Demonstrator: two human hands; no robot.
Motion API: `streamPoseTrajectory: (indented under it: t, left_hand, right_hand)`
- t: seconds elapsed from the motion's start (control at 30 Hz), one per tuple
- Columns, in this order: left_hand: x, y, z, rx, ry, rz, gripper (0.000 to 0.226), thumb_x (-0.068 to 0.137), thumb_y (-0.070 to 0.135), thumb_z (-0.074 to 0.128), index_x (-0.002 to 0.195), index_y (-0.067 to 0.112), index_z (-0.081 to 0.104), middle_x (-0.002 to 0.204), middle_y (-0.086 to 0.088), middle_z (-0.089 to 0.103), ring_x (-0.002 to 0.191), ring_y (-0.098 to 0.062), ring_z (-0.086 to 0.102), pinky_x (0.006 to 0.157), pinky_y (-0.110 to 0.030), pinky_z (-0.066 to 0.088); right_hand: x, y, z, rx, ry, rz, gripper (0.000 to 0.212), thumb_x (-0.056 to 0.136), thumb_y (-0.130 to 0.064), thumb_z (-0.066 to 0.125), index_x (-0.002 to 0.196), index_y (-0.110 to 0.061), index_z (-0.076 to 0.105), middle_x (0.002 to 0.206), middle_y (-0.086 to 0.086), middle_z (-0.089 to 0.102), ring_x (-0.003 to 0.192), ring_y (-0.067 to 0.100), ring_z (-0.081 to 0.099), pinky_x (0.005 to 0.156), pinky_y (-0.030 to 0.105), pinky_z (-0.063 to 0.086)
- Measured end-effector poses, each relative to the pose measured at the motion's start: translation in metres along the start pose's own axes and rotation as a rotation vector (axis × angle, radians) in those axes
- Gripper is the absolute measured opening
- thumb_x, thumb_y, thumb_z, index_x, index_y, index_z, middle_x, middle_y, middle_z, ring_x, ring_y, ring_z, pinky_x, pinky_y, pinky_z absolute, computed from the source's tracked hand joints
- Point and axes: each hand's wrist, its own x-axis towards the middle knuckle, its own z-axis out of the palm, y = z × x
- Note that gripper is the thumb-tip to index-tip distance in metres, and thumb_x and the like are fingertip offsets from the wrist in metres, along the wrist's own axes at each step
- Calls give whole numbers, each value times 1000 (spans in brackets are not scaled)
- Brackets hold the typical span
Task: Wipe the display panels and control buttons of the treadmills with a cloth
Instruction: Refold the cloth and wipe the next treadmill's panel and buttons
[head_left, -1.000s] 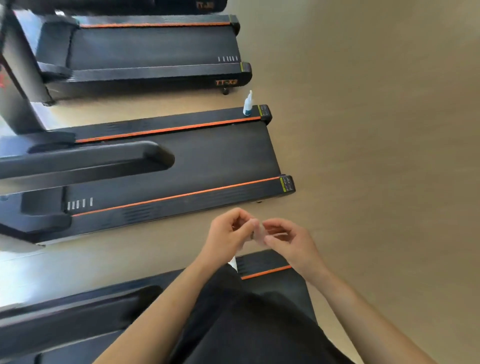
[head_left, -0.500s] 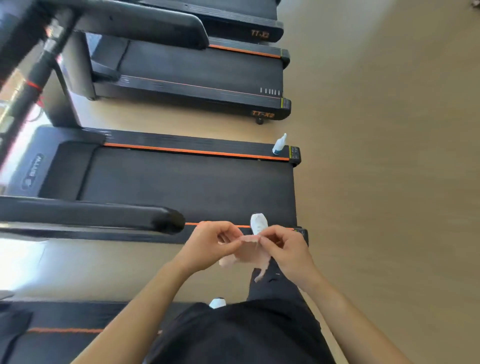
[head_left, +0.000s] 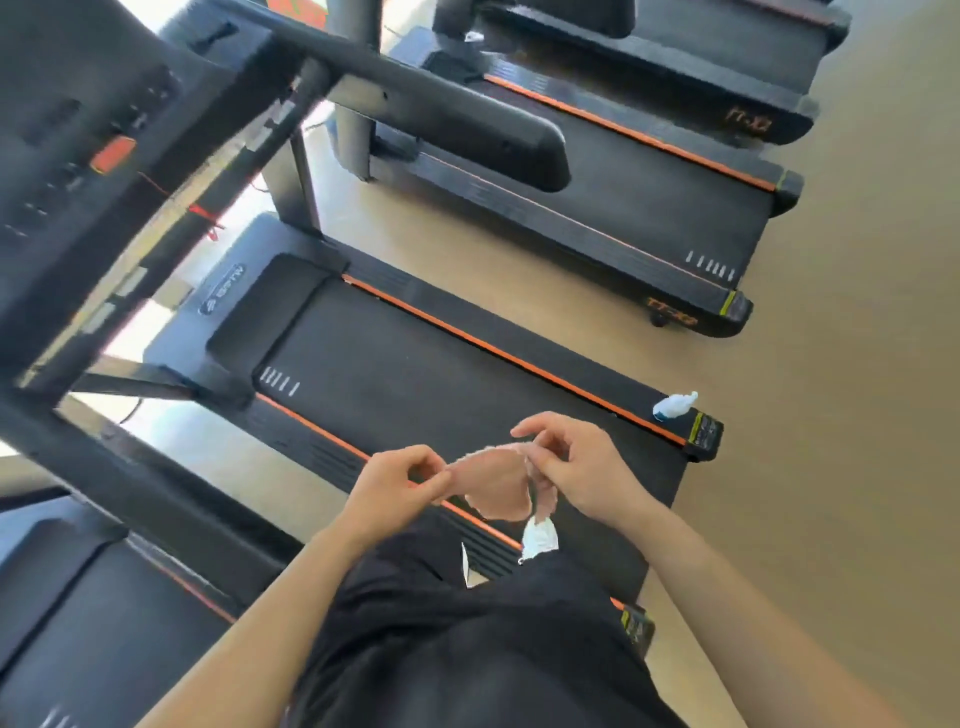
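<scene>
The left hand (head_left: 395, 483) pinches one edge of the cloth (head_left: 496, 486) between thumb and curled fingers. The right hand (head_left: 584, 467) pinches the opposite edge, index finger lifted. The cloth hangs spread between them at waist height, probably to open it into a flat wiping face. Beneath the hands runs the treadmill (head_left: 415, 374) belt. A spray bottle (head_left: 674, 405) sits on its far side rail at the rear end, likely parked there to free both hands. The console (head_left: 78, 156), with its buttons and display, is up left, blurred and not yet touched.
</scene>
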Motion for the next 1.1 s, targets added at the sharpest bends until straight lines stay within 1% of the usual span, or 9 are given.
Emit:
streamPoseTrajectory:
  t: [0.13,0.3,0.4,0.53,0.7,0.83,0.9,0.97,1.1]
  left_hand:
    - [33,-11,-24,-203,160,-97,14,93,25,72,80,22,69,77,11,72,71,-4,64,73,-31,52]
    - [86,-20,-64,-361,388,-123,13,91,36,65,82,26,64,76,10,69,71,-9,61,71,-35,53]
    - [119,-37,-98,-415,490,-136,13,96,27,69,84,26,65,78,7,70,70,-7,61,71,-29,52]
    - [140,-65,-150,-399,622,-167,14,97,22,70,86,28,65,80,16,69,70,-8,62,65,-18,48]
    - [151,-93,-215,-527,894,-249,21,95,15,70,94,34,61,87,13,65,81,-11,62,66,-20,52]
    - [152,-110,-260,-574,1091,-329,25,96,12,68,98,36,61,89,8,67,84,-9,62,69,-14,50]
    - [153,-117,-278,-574,1113,-342,26,96,14,69,98,39,63,90,14,69,85,-8,64,69,-13,50]
    - [156,-137,-313,-543,1275,-430,29,97,15,68,98,44,66,92,22,69,83,-7,64,70,-12,50]
    - [151,-141,-348,-468,1286,-395,21,98,20,66,102,39,72,93,27,69,81,-4,65,71,-22,52]
  right_hand:
    - [71,-17,-21,-228,-194,-72,18,83,-25,81,98,-33,74,95,-12,69,87,5,64,74,18,49]
    - [163,-59,-11,-401,-186,-184,17,82,-16,77,93,-28,74,81,-18,66,77,0,60,68,15,43]
    - [218,-89,7,-391,-201,-210,16,86,-14,70,89,-30,75,81,-17,71,79,3,65,70,19,47]
    - [279,-137,36,-326,-339,-241,20,94,-12,66,94,-30,73,68,-22,68,63,4,62,63,17,45]
    - [350,-213,79,-302,-439,-371,44,92,-3,62,102,-46,67,92,-15,74,86,8,71,78,22,56]
    - [408,-266,115,-389,-611,-537,35,85,7,55,91,-18,77,90,-10,72,84,8,70,80,23,54]
    - [433,-293,130,-455,-650,-638,38,86,12,54,94,-17,78,94,-12,69,92,3,66,82,16,51]
    - [480,-339,173,-461,-781,-802,40,85,10,54,96,-20,78,94,-16,68,94,-1,64,83,10,47]
    - [501,-390,203,-358,-791,-915,37,85,11,58,94,-18,78,91,-16,69,91,-1,65,81,8,45]
